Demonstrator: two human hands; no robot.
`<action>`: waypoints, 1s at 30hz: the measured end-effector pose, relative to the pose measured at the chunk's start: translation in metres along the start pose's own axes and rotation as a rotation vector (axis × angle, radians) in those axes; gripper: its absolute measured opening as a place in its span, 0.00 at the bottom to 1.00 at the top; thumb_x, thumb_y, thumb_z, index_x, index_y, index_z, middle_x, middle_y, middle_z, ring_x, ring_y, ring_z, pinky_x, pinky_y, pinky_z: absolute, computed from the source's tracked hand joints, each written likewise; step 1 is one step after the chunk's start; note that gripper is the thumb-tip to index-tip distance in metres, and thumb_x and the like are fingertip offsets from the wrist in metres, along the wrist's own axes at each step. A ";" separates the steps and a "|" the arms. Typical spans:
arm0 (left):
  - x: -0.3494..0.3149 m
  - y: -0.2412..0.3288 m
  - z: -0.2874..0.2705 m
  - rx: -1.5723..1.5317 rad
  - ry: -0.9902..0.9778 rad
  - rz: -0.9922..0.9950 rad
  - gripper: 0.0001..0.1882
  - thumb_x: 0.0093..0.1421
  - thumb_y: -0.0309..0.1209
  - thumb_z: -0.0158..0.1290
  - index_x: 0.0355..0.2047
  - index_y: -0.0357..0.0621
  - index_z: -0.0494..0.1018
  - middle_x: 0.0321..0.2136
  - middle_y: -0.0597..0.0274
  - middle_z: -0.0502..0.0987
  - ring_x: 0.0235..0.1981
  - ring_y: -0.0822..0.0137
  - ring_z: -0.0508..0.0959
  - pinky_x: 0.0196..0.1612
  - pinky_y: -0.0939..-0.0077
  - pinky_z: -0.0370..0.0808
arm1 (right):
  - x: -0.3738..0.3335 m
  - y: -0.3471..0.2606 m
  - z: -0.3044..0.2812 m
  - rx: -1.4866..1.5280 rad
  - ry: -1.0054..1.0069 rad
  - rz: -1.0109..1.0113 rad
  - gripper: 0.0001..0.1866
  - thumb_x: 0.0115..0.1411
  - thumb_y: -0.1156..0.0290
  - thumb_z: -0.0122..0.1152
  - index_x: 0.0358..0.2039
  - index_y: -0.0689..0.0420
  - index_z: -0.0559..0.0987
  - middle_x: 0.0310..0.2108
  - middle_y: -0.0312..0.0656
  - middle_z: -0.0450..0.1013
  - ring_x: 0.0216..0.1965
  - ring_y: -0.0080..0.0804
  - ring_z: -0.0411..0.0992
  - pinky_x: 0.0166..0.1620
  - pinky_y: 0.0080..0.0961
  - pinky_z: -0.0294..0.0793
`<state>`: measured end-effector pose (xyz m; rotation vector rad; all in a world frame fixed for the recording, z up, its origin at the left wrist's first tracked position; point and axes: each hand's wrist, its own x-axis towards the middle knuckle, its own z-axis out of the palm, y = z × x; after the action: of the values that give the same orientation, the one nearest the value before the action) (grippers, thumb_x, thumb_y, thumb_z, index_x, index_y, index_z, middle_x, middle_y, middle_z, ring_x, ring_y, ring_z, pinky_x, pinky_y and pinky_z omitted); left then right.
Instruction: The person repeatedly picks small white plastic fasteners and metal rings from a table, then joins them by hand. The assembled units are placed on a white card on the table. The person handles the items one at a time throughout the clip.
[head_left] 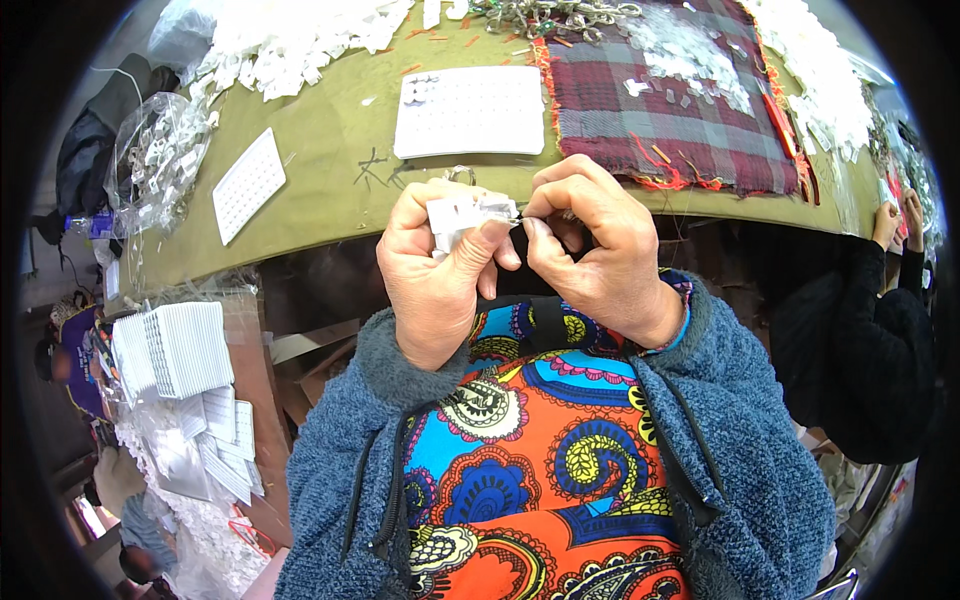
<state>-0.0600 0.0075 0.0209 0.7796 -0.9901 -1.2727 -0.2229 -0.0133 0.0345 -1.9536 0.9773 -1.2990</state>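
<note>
My left hand [432, 285] is closed on a small white card-like piece [446, 222], thumb across its lower side. A small shiny greyish part [497, 208] shows at the piece's right end, between the two hands. My right hand [612, 250] pinches thumb and forefinger together at that end; what lies in the pinch is too small to make out. Both hands are just off the near edge of the green-covered table [330, 190]. Beyond them lies a white rectangular board [470, 125] marked in a grid, with several small greyish parts [422, 88] at its upper left.
A second white board [250, 188] lies at the left beside a clear bag [165, 160]. White pieces [300, 45] are heaped at the back. Plaid cloth [610, 110] carries loose clear bits [690, 60]. Stacked white cards [190, 345] stand lower left. A co-worker's hands [888, 225] show far right.
</note>
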 end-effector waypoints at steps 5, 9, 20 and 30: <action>0.000 -0.003 0.001 -0.069 0.021 0.010 0.09 0.62 0.21 0.57 0.38 0.37 0.67 0.30 0.57 0.77 0.22 0.74 0.77 0.17 0.86 0.71 | 0.002 0.006 0.002 0.340 -0.068 0.355 0.03 0.56 0.79 0.63 0.30 0.63 0.77 0.26 0.33 0.72 0.21 0.14 0.64 0.24 0.14 0.63; 0.001 -0.004 -0.003 -0.213 0.013 -0.052 0.09 0.64 0.27 0.55 0.39 0.35 0.69 0.30 0.55 0.78 0.21 0.73 0.76 0.17 0.84 0.72 | 0.004 0.010 0.005 0.747 -0.140 0.688 0.05 0.57 0.74 0.64 0.30 0.63 0.78 0.21 0.31 0.72 0.20 0.13 0.65 0.23 0.12 0.63; 0.006 -0.007 -0.033 -0.415 0.011 -0.223 0.11 0.63 0.30 0.57 0.41 0.36 0.72 0.32 0.50 0.80 0.25 0.66 0.82 0.22 0.80 0.80 | 0.036 -0.002 0.015 -0.004 -0.170 -0.016 0.06 0.51 0.82 0.64 0.30 0.63 0.77 0.28 0.45 0.75 0.30 0.36 0.76 0.35 0.27 0.75; 0.012 0.008 -0.061 -0.347 0.057 -0.290 0.10 0.63 0.23 0.56 0.43 0.33 0.72 0.33 0.49 0.80 0.29 0.64 0.83 0.29 0.76 0.84 | 0.065 -0.007 0.045 0.083 -0.294 0.220 0.05 0.55 0.81 0.63 0.31 0.63 0.76 0.24 0.41 0.75 0.27 0.25 0.76 0.31 0.23 0.75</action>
<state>-0.0005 -0.0060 0.0057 0.6980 -0.5988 -1.6110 -0.1625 -0.0594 0.0571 -1.8494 0.9432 -0.8872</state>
